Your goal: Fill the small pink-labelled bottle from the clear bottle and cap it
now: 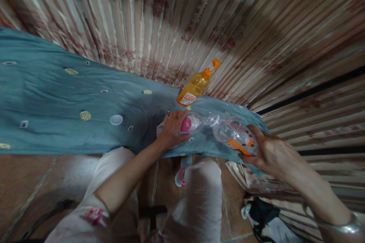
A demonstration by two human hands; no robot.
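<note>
My left hand (175, 129) wraps round a small clear plastic bottle (196, 122) with a pink label, which lies tilted toward the right. My right hand (265, 148) grips the base of a larger clear plastic bottle (232, 135) with orange cartoon markings. The two bottles point at each other, and their necks meet or overlap near the middle; I cannot tell whether they touch. Just behind my left hand stands an orange pump bottle (190, 92) with a white label. Something white (160, 129) shows beside my left wrist, mostly hidden.
A blue-green patterned cloth (54, 95) covers the long narrow surface. On its left part lies a white round lid (116, 120). A pleated floral curtain (159, 26) hangs along the back and right. Dark and white fabric (268, 216) lies at lower right on the tiled floor (28, 182).
</note>
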